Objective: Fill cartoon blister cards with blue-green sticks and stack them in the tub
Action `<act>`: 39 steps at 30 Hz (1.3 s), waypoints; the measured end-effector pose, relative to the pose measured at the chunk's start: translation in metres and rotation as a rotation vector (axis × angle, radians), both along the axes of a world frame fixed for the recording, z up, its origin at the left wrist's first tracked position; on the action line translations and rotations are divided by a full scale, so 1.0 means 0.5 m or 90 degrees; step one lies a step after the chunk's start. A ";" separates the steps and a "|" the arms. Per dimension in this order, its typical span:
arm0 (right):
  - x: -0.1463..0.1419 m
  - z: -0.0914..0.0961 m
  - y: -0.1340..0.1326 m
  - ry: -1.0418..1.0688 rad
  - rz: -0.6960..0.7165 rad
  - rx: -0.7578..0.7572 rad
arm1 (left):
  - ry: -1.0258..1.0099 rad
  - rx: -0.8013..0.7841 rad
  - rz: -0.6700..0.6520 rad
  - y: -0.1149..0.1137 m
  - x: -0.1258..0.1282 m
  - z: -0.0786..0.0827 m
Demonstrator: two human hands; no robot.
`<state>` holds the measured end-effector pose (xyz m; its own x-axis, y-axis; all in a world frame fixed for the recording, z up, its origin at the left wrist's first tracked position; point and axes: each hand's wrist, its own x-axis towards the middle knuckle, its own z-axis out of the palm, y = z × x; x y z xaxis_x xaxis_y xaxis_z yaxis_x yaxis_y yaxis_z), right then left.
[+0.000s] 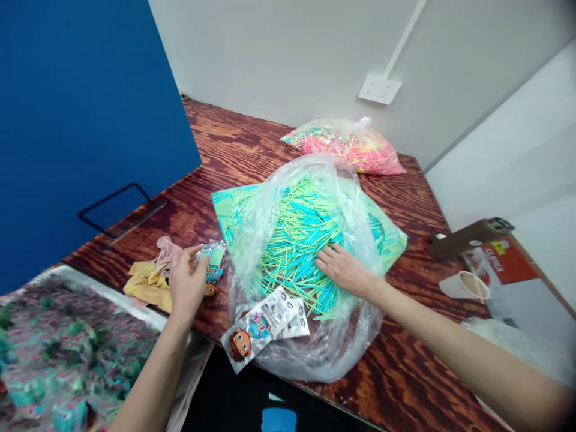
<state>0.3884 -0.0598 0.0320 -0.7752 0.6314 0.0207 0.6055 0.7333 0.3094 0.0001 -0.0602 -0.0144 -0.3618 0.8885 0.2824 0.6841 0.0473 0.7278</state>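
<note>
A large clear plastic bag lies with its mouth open toward me, full of thin green and blue sticks. My right hand reaches into it, fingers curled together against the sticks. At the left of the bag, my left hand pinches a small printed packet with green and blue sticks showing through it. Two flat silver packets with a cartoon figure overlap on the bag's front edge. Yellow cloth and pink cloth lie beside my left hand.
A closed bag of pink and multicoloured sticks rests near the wall. On the right are a brown cylinder, a white cup and a red box. A blue panel stands left. Below left is a large heap of packets.
</note>
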 end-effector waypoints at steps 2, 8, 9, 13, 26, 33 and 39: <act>0.004 0.000 0.001 0.020 -0.012 -0.013 | -0.003 0.022 -0.014 -0.010 0.008 0.018; 0.023 -0.009 0.005 0.309 -0.153 -0.037 | 0.002 0.075 -0.084 -0.034 0.055 0.068; 0.022 -0.006 0.006 0.366 -0.184 -0.056 | 0.011 0.085 -0.096 -0.038 0.068 0.074; 0.005 0.025 0.010 0.575 -0.316 -0.218 | 0.045 0.084 -0.157 -0.061 0.127 0.096; -0.087 0.057 -0.094 1.032 -0.350 -0.508 | -0.059 0.019 -0.394 -0.125 0.237 0.098; -0.221 -0.065 -0.243 1.054 -0.430 -0.409 | -0.038 0.095 -0.452 -0.203 0.260 0.098; -0.248 -0.116 -0.264 1.125 -0.426 -0.421 | 0.143 0.105 -0.689 -0.218 0.280 0.063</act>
<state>0.2642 -0.1918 -0.0262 0.1544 0.9871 0.0412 0.0565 0.0328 -0.9979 0.1398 -0.1691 0.0170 0.6541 0.6499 0.3870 0.4233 -0.7385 0.5248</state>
